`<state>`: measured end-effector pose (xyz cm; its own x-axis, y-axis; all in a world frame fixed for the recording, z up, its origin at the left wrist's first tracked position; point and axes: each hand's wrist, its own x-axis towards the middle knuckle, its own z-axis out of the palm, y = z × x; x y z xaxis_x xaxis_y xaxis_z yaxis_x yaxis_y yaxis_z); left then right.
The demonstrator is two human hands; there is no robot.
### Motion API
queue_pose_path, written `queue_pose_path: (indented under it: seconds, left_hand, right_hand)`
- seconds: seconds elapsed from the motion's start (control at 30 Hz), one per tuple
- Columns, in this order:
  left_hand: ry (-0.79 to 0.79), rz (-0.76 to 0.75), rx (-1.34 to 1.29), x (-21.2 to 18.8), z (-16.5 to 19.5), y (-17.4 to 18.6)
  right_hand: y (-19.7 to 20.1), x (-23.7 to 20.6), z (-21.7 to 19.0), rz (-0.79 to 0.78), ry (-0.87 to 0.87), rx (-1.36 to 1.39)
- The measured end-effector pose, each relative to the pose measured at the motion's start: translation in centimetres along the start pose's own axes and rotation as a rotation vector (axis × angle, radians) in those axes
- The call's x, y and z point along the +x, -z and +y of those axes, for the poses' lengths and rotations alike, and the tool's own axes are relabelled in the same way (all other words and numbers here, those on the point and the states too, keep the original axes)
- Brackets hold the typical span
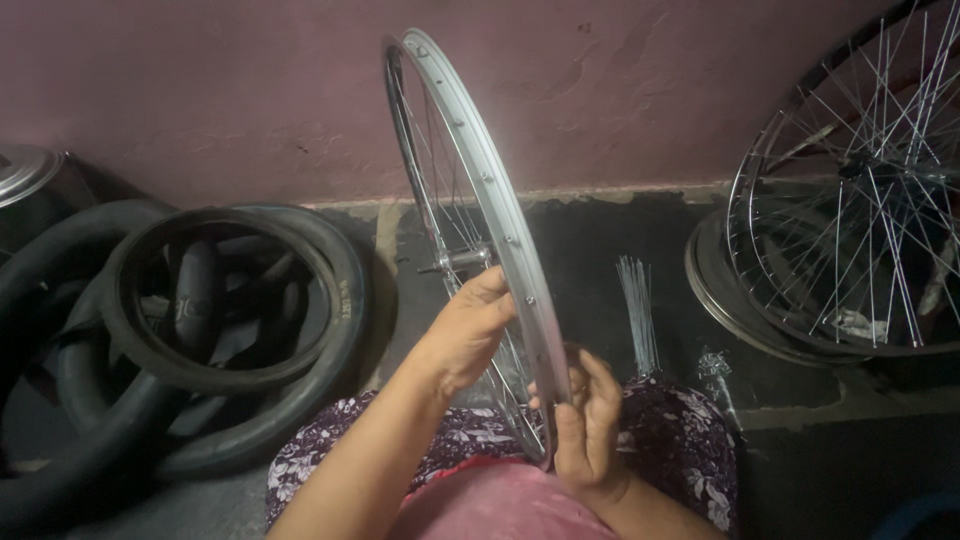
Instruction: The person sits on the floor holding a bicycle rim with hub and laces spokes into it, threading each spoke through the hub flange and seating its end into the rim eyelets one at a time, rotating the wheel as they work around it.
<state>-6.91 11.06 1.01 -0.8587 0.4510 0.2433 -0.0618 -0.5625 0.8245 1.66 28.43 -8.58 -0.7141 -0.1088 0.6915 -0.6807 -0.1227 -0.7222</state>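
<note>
- The wheel (pixel 470 210) stands upright, edge-on to the camera, its lower arc resting between the person's knees and its top rising against the mauve wall (pixel 200 90). The hub (pixel 462 260) sits at mid-height with its axle pointing left.
- The left hand (pixel 465 335) is curled over the rim's near edge just below the hub, fingers wrapped onto the spoke side — a loose steadying grip, not a clamp.
- The right hand (pixel 590 420) is closed on the rim's lowest stretch, thumb and fingertips pinched at the rim as though on a nipple or spoke end; whether anything small lies in that pinch I cannot tell.
- To do this well, I judge: keep the wheel's weight on the lap so the left hand only steadies, and let the right work one spoke hole at a time — turning the wheel to bring each hole down rather than reaching up.
- A bundle of loose spokes (pixel 638 310) lies on the floor just right of the knee, near the right hand.
- Further right, more spoked wheels (pixel 850 200) lean against the wall; on the left, a heap of tyres (pixel 230 300) and inner tubes lies well apart.
- The floral skirt (pixel 680 440) covers both knees beneath the wheel.
</note>
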Motion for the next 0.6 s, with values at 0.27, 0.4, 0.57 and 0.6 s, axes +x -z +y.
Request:
queue_pose_path:
  seconds: [0.27, 0.4, 0.57, 0.6]
  left_hand:
    - [0.074, -0.072, 0.049, 0.3, 0.6, 1.2]
    - [0.060, 0.005, 0.144, -0.2, 1.1, 0.3]
    - [-0.419, 0.331, 0.329, -1.0, 0.6, -1.8]
    - [-0.476, 0.407, 0.347, -0.7, 0.7, -1.9]
  right_hand:
    - [0.5, -1.1, 1.1, -0.018, -0.028, -0.067]
    - [0.8, -1.7, 1.7, -0.016, -0.076, -0.146]
    - [1.2, -2.2, 2.0, 0.019, -0.166, -0.083]
    - [1.2, -2.2, 2.0, 0.028, -0.197, -0.066]
